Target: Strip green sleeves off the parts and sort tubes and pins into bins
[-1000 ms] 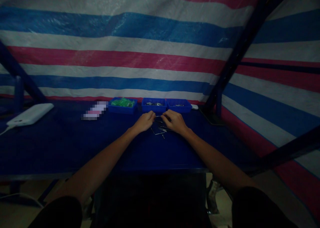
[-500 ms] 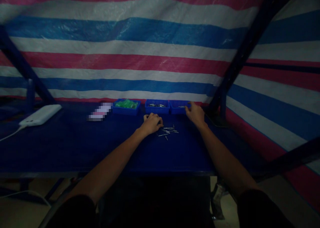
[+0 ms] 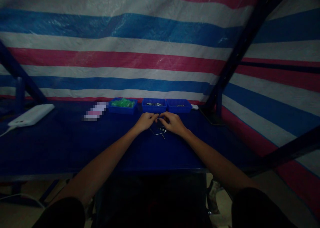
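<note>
Over the blue tabletop, my left hand [image 3: 146, 121] and my right hand [image 3: 172, 122] meet with their fingertips almost touching. Both are closed in a pinch. A small shiny metal piece [image 3: 158, 118] shows at the fingertips of my right hand; its exact kind is too small to tell. What my left fingers hold, if anything, is hidden. Just below the hands lies a loose pile of thin silver metal pins [image 3: 162, 130], partly covered by my right hand. One short pin [image 3: 163, 136] with a wider part lies nearest me.
Along the back stand three blue bins: one with green plastic pieces [image 3: 123, 103], one with small metal parts [image 3: 154, 104], and one with a few thin metal pieces [image 3: 180, 105]. A white power bank [image 3: 31, 115] with a cable lies left. A blue metal post [image 3: 218, 103] rises right.
My right hand has come from the right-hand bin back toward me and left, to my left hand. My left hand stays near the pins, its fingers now pinched toward the right hand.
</note>
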Demonstrator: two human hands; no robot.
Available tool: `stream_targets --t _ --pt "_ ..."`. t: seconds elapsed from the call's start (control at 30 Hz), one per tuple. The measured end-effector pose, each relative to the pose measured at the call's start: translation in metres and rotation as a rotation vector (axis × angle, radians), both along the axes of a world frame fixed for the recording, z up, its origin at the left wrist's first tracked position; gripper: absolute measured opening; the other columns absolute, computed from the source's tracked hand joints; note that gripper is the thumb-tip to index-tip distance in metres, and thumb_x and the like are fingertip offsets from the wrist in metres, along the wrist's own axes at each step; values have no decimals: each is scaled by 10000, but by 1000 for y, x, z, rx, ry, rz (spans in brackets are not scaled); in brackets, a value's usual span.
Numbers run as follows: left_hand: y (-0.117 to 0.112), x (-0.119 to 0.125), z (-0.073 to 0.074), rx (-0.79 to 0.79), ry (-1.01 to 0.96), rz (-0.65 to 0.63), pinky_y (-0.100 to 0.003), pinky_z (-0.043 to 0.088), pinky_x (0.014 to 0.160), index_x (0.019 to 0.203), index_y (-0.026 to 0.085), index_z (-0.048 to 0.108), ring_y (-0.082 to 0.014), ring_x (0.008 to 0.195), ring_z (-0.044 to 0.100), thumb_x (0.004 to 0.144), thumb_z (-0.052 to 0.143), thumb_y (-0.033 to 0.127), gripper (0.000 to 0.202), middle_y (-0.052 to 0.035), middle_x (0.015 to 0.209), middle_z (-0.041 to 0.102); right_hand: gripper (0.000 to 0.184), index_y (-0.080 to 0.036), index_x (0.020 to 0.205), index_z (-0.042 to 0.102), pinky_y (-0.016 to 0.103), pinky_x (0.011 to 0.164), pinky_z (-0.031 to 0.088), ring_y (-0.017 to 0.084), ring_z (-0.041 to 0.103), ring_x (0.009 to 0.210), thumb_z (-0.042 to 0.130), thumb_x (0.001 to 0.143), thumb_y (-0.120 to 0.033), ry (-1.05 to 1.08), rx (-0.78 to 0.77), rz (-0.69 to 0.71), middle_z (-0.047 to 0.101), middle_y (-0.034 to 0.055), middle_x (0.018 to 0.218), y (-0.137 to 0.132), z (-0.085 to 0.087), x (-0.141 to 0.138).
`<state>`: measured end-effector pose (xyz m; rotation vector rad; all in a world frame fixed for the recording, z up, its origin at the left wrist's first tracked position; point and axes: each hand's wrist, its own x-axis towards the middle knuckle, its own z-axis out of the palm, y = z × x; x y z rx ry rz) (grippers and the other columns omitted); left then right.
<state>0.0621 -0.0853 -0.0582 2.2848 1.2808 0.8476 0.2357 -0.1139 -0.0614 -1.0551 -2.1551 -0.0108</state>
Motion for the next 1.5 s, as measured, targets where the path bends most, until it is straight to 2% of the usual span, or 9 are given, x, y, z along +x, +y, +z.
stream_targets --t 0.2,0.37,0.5,0.6,0.7,0.77,0.97,1.13,1.5 --pt "-2 3 0 -39 -7 -12 -223 292 485 584 141 614 -104 447 417 855 304 498 545 31 438 429 132 -189 845 570 205 560 370 108 544 585 466 866 -267 -14 -20 33 615 -5 690 3 -4 0" --pt "4 -9 9 -73 55 -46 -224 337 527 774 128 659 -128 537 493 880 243 470 549 -4 554 540 121 -200 840 557 218 551 363 120 544 566 460 860 -269 34 59 -43 601 -7 651 7 -2 1" --pt "8 -32 17 -135 189 -208 -220 388 645 998 179 634 -138 705 558 825 435 305 292 -16 807 639 203 -176 920 525 257 598 389 149 553 613 390 884 -323 211 236 -238 595 32 698 13 18 22" --pt "8 -43 17 -172 280 -350 -219 395 739 986 231 647 -147 835 563 715 591 237 277 -8 955 623 275 -156 955 516 274 615 401 161 558 625 351 895 -368 373 392 -486 588 43 703 22 35 44" --pt "7 -41 12 -155 322 -397 -227 384 789 867 230 672 -164 897 547 655 662 241 213 -11 940 592 305 -136 1029 513 314 674 400 210 586 727 341 901 -353 259 238 -706 613 89 765 31 41 63" --pt "6 -37 10 -141 330 -387 -223 391 755 802 215 668 -160 857 554 670 646 240 136 -12 870 594 307 -120 1049 525 336 665 395 253 594 751 425 866 -345 134 76 -743 629 123 775 34 35 69" --pt "5 -27 4 -110 259 -245 -206 393 607 808 175 647 -139 677 582 774 516 255 156 -27 758 658 289 -151 1031 568 267 562 376 190 580 603 460 862 -360 4 -60 -448 617 45 640 21 6 38" --pt "2 -18 4 -23 154 -112 -221 364 559 781 149 647 -147 614 564 816 454 367 293 -30 666 638 220 -204 969 592 219 570 362 122 555 611 507 849 -367 -108 -56 -105 620 -4 693 3 1 -3" --pt "0 -9 -1 5 34 -16 -224 348 505 655 141 620 -130 515 518 886 213 486 581 -6 528 547 168 -192 786 570 240 641 370 148 568 704 449 877 -264 -87 37 -83 625 37 754 3 0 -1"
